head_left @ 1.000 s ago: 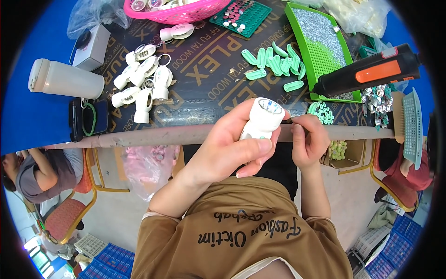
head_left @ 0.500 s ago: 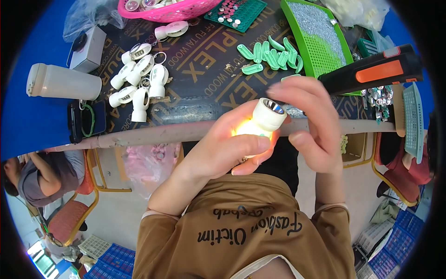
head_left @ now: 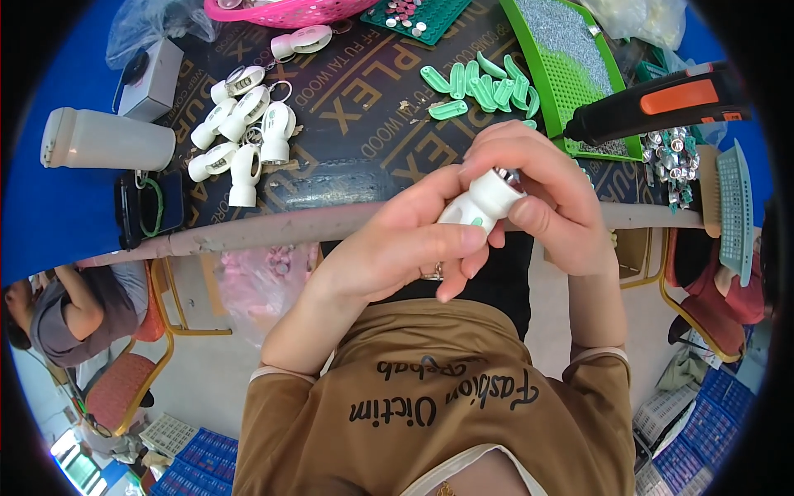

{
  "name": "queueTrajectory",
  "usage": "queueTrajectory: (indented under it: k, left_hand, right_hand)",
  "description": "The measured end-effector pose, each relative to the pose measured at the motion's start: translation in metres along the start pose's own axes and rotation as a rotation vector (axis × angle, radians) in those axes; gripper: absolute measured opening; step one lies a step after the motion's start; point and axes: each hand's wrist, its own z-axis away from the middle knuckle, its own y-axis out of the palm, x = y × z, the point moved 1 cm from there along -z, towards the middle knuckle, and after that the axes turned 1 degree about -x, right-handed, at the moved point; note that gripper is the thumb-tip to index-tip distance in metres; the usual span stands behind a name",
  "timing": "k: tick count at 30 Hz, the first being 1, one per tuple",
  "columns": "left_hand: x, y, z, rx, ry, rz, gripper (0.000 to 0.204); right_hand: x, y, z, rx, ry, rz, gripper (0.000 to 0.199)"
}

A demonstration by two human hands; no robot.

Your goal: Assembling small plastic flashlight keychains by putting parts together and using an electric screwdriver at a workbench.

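A small white flashlight [head_left: 484, 202] with a green mark on its side is held over the table's near edge. My left hand [head_left: 397, 252] is wrapped round its body, thumb on top, a ring on one finger. At the wide lens end, my right hand [head_left: 566, 207] closes on the rim, thumb on one side and fingers curled over the other. Those fingers partly hide the lens, and no glow shows from the body. Several similar white flashlights with key rings [head_left: 244, 116] lie heaped to the left. Curved green plastic pieces [head_left: 488, 87] lie beyond my hands.
Far off stand a pink basket [head_left: 289, 12], a teal tray [head_left: 422, 12] and a green tray [head_left: 591, 140] of small grey parts. A black and orange tool [head_left: 653, 112] lies at the right. On the left are a white bottle [head_left: 107, 140], a box [head_left: 155, 83] and a phone [head_left: 128, 211].
My right hand has come in and closed on the flashlight's lens end. The yellow glow in its body has gone out. The flashlight has moved slightly up and right.
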Motion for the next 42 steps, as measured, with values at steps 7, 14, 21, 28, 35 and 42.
queueTrajectory:
  k: [7, 14, 21, 28, 35, 42]
  left_hand:
    - [0.013, -0.013, 0.004, 0.156, -0.023, 0.047, 0.040]
    - [0.017, -0.001, 0.012, -0.063, -0.126, -0.122, 0.052]
    - [0.015, -0.002, 0.006, -0.206, -0.152, -0.351, 0.051]
    - [0.012, 0.005, 0.008, -0.087, -0.051, -0.153, 0.044]
    - [0.008, 0.004, 0.012, -0.071, 0.010, -0.237, 0.032]
    - [-0.016, 0.002, 0.016, -0.338, 0.266, -0.632, 0.041]
  right_hand:
    - [0.008, 0.009, 0.010, 0.003, 0.133, 0.095, 0.027]
    - [0.002, 0.024, 0.014, -0.027, 0.104, 0.098, 0.020]
    - [-0.014, 0.028, 0.013, -0.100, 0.126, -0.046, 0.025]
    - [-0.016, 0.030, 0.025, -0.193, 0.150, -0.521, 0.055]
    - [-0.018, 0.034, 0.025, -0.217, 0.079, -0.637, 0.064]
    - [-0.032, 0.033, 0.041, -0.390, 0.145, -0.315, 0.049]
